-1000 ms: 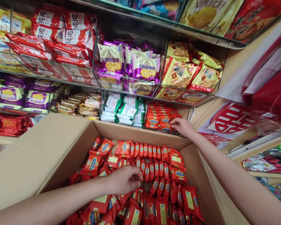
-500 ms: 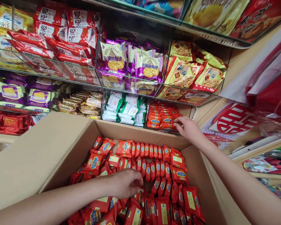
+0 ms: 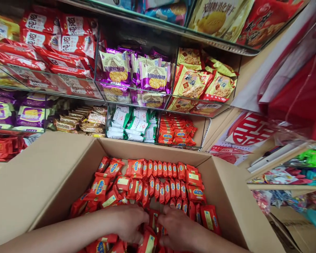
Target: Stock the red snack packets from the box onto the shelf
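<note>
An open cardboard box (image 3: pixel 152 149) holds many small red packets (image 3: pixel 160 168), some in upright rows, others lying loosely. Both hands are down inside it. My left hand (image 3: pixel 131 223) has its fingers curled at a red packet near the middle of the box. Facing it from the right, my right hand (image 3: pixel 175 225) is bent over the packets, with red wrappers between the two hands. Fingertips are partly hidden among the packets, so whether either hand grips one is unclear. Behind the box, similar red packets (image 3: pixel 175 131) lie in a shelf compartment.
Glass-fronted shelves hold green-and-white packets (image 3: pixel 137 124), purple biscuit packs (image 3: pixel 154 75), yellow-and-red packs (image 3: pixel 192 82) and red-and-white packs (image 3: pixel 76 38). A box flap (image 3: pixel 42 168) spreads at the left. Red and white hanging material (image 3: pixel 300 91) is at the upper right.
My right hand has come down from the red packets on the shelf into the box, beside my left hand. The view has shifted, showing more of the shelves at the right.
</note>
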The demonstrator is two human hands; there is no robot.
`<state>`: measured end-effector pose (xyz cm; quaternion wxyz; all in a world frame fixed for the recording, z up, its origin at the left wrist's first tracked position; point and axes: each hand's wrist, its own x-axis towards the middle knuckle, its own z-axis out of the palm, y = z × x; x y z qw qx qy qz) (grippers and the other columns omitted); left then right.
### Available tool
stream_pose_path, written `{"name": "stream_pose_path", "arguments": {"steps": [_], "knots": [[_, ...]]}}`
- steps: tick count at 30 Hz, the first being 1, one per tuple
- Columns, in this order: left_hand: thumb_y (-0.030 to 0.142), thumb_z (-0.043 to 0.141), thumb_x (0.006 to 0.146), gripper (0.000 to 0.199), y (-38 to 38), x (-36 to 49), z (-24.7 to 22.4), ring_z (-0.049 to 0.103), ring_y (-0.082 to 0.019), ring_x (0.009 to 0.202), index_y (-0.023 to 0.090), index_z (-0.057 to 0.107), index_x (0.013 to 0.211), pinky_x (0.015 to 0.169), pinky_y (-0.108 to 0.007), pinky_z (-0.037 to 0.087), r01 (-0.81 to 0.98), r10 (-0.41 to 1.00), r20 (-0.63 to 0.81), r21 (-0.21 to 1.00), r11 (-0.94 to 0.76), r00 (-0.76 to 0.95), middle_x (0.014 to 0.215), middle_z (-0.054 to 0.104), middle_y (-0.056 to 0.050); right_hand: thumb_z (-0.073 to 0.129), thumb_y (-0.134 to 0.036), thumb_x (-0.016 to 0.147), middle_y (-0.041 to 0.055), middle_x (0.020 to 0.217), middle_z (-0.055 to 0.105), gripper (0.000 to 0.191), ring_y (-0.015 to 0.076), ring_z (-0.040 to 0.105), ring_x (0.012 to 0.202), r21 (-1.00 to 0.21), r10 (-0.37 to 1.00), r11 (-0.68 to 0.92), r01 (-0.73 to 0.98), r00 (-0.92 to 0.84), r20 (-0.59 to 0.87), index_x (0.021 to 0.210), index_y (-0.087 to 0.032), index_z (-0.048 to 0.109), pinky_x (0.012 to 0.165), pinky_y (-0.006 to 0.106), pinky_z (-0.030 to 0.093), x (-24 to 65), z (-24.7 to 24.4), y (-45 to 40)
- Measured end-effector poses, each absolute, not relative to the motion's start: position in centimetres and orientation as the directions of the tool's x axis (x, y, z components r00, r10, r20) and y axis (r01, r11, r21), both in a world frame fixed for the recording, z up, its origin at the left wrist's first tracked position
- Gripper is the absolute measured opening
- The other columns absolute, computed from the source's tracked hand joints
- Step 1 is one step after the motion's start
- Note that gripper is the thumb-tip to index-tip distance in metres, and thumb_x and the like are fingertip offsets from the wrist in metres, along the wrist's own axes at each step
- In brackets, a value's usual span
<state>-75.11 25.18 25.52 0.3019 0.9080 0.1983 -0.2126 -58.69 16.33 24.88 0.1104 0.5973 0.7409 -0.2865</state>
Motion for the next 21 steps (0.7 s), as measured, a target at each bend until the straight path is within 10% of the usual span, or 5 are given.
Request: {"name": "stream_pose_path", "arguments": {"steps": [4,12,21], "knots": [[0.037,0.062,0.059,0.034,25.7,-75.2,25.8,0.059,-0.026,0.082,0.024,0.063,0.091,0.066,-0.033,0.046,0.513,0.261,-0.499,0.476,-0.714,0.826,0.09,0.064,-0.006,0.05,-0.022,0.068,0.0162,0.1,0.058,0.035,0.0291,0.055,0.092,-0.212,0.864,0.107,0.971,-0.197,-0.464,0.1,-0.012,0.062,0.078,0.04,0.044,-59.5,24.6,16.1],[0.032,0.057,0.067,0.029,26.5,-74.8,26.6,0.057,-0.018,0.074,0.023,0.06,0.094,0.061,-0.024,0.042,0.497,0.292,-0.416,0.576,-0.649,0.862,0.084,0.062,-0.002,0.048,-0.008,0.059,0.0043,0.085,0.062,0.026,0.0177,0.057,0.08,-0.501,0.946,0.086,0.861,-0.229,-0.231,0.081,-0.018,0.059,0.068,0.025,0.042,-59.0,23.2,16.1],[0.033,0.063,0.067,0.027,26.1,-72.9,24.5,0.037,-0.006,0.055,0.016,0.043,0.074,0.052,-0.019,0.031,0.229,0.429,-0.231,0.972,0.059,0.873,0.061,0.04,0.008,0.059,-0.024,0.068,0.0004,0.079,0.058,0.019,0.0136,0.055,0.074,-0.978,0.998,-0.016,0.206,0.069,-0.002,0.085,-0.018,0.052,0.068,0.027,0.044,-57.0,25.8,18.1]]}}
